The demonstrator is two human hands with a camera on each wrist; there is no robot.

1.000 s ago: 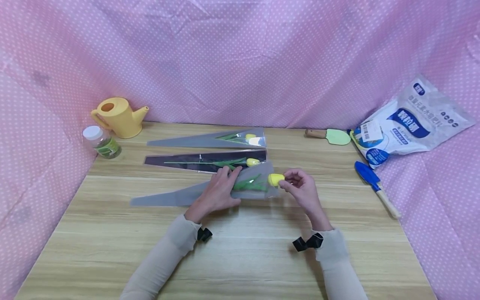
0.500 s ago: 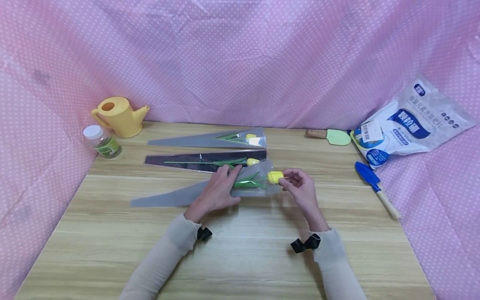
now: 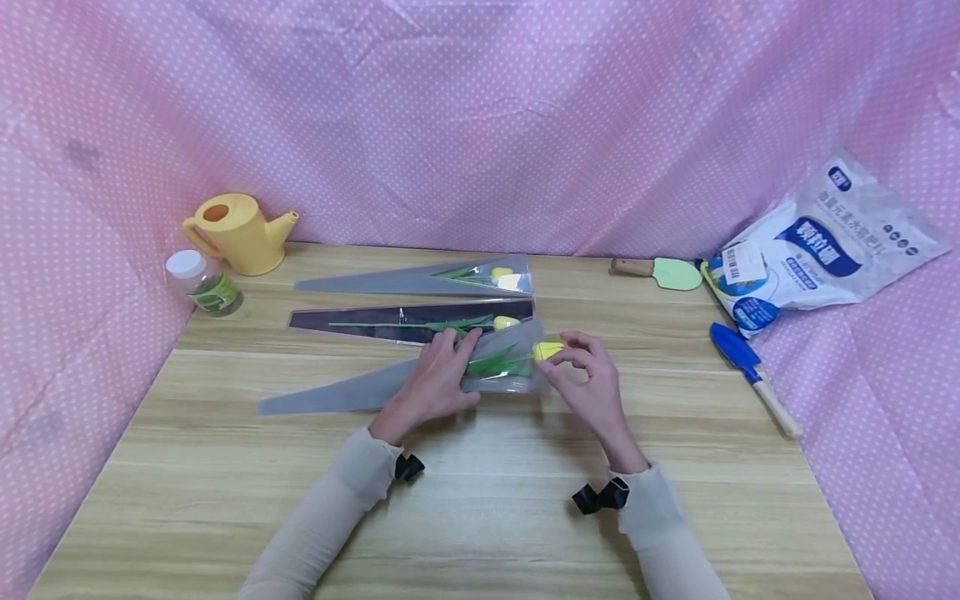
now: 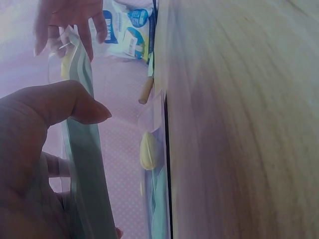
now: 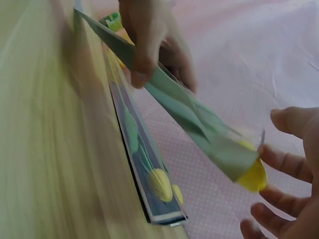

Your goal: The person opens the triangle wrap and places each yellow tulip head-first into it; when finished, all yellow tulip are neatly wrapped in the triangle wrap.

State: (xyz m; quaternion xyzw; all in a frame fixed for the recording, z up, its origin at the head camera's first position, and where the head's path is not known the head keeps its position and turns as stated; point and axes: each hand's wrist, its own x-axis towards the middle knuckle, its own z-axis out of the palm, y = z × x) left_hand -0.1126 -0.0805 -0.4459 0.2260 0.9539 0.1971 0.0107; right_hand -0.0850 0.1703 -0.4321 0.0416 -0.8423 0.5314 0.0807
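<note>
My left hand [image 3: 435,379] grips a grey see-through flower sleeve [image 3: 337,393] near its middle, thumb on one side and fingers on the other. Inside it lie the green leaves of a yellow tulip [image 3: 546,352], whose bloom sticks out at the wide right end. Beside that bloom is my right hand [image 3: 591,387]. The right wrist view shows its fingers spread, a fingertip touching the bloom [image 5: 255,177] at the sleeve's edge and another digit standing apart. The held sleeve is raised off the table at its wide end.
Behind lie a dark sleeve [image 3: 311,322] and another grey sleeve [image 3: 360,283], each with a yellow tulip. A yellow watering can [image 3: 251,237] and a white-capped bottle [image 3: 213,290] stand left. At right are a green trowel [image 3: 675,274], a blue trowel [image 3: 738,354] and a fertilizer bag [image 3: 840,250].
My right hand has moved slightly left, from pinching the bloom to looser fingers beside it. The bloom sits a little further left at the sleeve's mouth. My left hand has stayed put.
</note>
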